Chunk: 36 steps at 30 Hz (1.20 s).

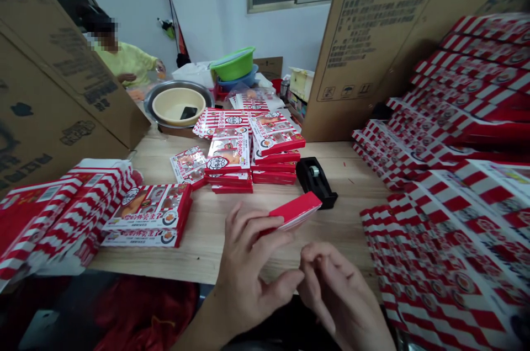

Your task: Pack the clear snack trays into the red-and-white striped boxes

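Note:
Over the table's front part, a small red and white carton [296, 210] is tilted with its plain red side up. My left hand [259, 262] grips its left end, fingers stretched along it and thumb apart. Close by on the right, my right hand [337, 290] is closed in a pinch; anything between its fingertips is too small or hidden to make out. A black tape dispenser [317, 182] stands just behind the carton. Stacks of printed red and white boxes [229, 152] lie beyond my hands.
Flattened striped cartons [78, 202] and two stacked boxes [149, 207] lie at left. Tall rows of striped boxes [451, 251] line the right. Large cardboard sheets [364, 36] stand at both sides. Behind are a cream basin [178, 100], green basin [234, 65] and a person in yellow [128, 61].

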Available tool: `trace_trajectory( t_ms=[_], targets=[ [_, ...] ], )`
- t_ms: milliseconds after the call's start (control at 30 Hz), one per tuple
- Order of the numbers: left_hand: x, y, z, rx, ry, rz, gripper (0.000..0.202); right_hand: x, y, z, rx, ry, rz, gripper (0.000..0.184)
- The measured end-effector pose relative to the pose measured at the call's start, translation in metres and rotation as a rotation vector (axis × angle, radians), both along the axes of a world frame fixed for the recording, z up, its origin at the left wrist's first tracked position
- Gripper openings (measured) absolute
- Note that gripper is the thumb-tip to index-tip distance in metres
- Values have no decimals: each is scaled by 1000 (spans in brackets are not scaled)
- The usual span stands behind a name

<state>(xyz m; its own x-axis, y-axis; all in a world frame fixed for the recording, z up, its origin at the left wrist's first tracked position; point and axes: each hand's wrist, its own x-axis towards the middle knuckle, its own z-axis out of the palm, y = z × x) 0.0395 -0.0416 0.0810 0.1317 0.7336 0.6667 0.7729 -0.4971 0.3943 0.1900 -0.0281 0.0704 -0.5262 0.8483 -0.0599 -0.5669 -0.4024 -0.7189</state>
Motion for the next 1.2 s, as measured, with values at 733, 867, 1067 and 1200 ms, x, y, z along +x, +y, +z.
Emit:
trace_trajectory(
  t_ms=[733, 867, 1067, 1200],
  targets=[
    [-2, -1, 1, -94, -21, -11, 19, 5, -3, 7, 0, -158, -15, 25],
    [-2, 0, 0, -93, -26, 8, 15, 1, -1, 7, -60, -64, 52, 22],
    [0, 4, -2, -50, -55, 20, 17, 6, -3, -1, -3, -156, 62, 26],
    [0, 8, -6, 40, -47, 69, 17, 14, -8, -4, 45, -416, 22, 34]
  ],
)
